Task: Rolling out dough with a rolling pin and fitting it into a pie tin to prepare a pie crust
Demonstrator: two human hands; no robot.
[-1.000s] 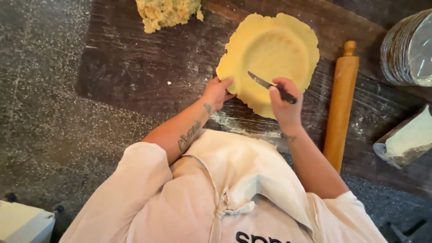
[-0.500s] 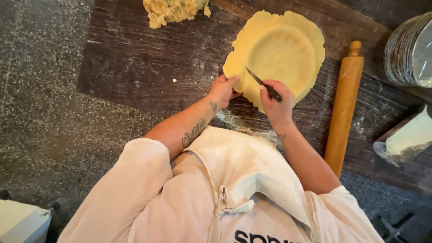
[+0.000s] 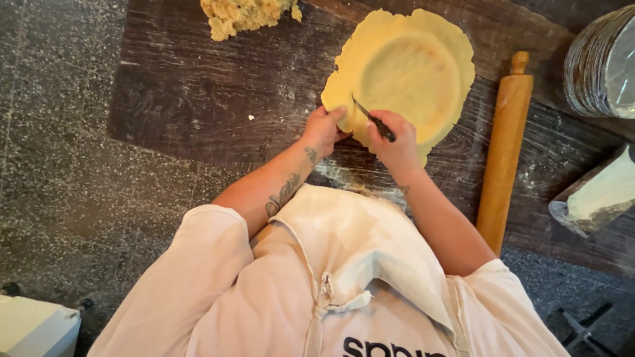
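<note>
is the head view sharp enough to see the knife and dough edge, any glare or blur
Head view: even, soft light, no harsh shadows; the knife in the right hand is small but legible; dough sheet edge crisp; slight glare on the stacked pans at the right edge.

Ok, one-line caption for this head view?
Right hand holds a knife at the dough sheet; left hand steadies its edge.

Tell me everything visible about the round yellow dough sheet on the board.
The round pale-yellow dough sheet lies flat on the dark wooden board, sunk in the middle as if over a dish, with uneven, overhanging edges. The left hand presses its near edge; the right hand holds a small dark-handled knife against it.
</note>
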